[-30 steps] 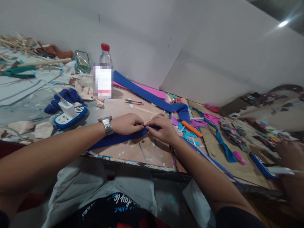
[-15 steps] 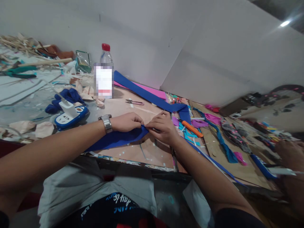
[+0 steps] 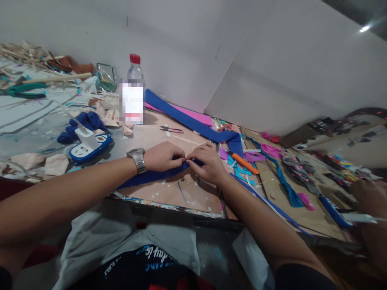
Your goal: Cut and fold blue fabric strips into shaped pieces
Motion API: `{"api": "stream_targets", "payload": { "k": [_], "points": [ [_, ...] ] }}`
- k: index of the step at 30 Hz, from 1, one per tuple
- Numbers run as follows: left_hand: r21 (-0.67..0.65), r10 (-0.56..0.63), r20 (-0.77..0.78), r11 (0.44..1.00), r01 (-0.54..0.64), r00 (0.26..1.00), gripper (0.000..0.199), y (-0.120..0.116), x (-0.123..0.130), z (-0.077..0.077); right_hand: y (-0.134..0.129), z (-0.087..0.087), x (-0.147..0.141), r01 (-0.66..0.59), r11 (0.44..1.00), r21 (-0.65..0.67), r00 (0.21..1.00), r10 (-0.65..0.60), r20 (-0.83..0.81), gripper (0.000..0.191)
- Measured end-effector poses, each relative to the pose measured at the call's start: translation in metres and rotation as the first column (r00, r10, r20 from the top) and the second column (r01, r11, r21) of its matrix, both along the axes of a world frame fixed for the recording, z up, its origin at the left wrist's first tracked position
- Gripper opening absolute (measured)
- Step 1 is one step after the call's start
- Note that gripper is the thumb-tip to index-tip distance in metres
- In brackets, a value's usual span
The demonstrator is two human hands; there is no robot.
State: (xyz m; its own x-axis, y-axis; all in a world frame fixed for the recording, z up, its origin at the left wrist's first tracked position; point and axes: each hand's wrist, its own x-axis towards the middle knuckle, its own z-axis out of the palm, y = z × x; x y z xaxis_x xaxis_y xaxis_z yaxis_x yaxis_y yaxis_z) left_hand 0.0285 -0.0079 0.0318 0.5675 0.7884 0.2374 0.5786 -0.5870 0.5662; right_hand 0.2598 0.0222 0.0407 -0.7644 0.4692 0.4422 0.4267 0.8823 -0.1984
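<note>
My left hand (image 3: 165, 157), with a metal watch on its wrist, pinches the end of a blue fabric strip (image 3: 151, 177). Right beside it, my right hand (image 3: 207, 162) grips the same end between thumb and fingers, and the fingertips of both hands almost touch. The strip runs left from the fingers, beneath my left wrist, along the front of the pinkish board (image 3: 193, 193). Behind my hands lie small thread snips (image 3: 171, 129). Another long blue strip (image 3: 184, 119) lies over pink fabric (image 3: 198, 117) at the back.
A red-capped bottle (image 3: 135, 72) stands near the wall. On the left are a blue and white power strip (image 3: 90, 149), a bunched blue piece (image 3: 87, 121) and green-handled pliers (image 3: 28, 90). An orange cutter (image 3: 244, 163) lies right. Another person's hand (image 3: 369, 197) is at the far right.
The blue strip under my left wrist now looks narrower and lies flatter. My left wrist has turned and shifted slightly right, and my right fingers have curled a little differently at the strip's end.
</note>
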Motion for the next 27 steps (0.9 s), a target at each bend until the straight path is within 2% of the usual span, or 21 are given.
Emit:
{"api": "stream_targets", "payload": {
  "k": [4,7,17,27],
  "points": [
    [0.137,0.025,-0.106,0.99,-0.01,0.994,0.03,-0.0007,0.0022,-0.0012,-0.001,-0.0002,-0.0015,0.028,0.998,-0.056,1.0,-0.027,0.009,0.008],
    [0.162,0.027,-0.139,0.987,-0.004,0.99,0.03,-0.0008,0.0038,-0.0017,-0.0019,-0.0006,-0.0025,0.045,0.995,-0.09,0.998,-0.042,0.036,0.007],
    [0.139,0.063,-0.182,0.99,-0.038,0.981,0.034,0.0002,0.0018,-0.0012,0.0017,-0.0009,0.0014,0.025,0.994,-0.111,0.999,-0.022,0.034,0.008],
    [0.049,-0.001,-0.11,0.999,0.006,0.994,0.03,-0.0015,-0.0011,0.0025,0.0033,0.004,0.0031,0.015,0.997,-0.073,1.0,-0.013,0.018,0.004]
  ]
}}
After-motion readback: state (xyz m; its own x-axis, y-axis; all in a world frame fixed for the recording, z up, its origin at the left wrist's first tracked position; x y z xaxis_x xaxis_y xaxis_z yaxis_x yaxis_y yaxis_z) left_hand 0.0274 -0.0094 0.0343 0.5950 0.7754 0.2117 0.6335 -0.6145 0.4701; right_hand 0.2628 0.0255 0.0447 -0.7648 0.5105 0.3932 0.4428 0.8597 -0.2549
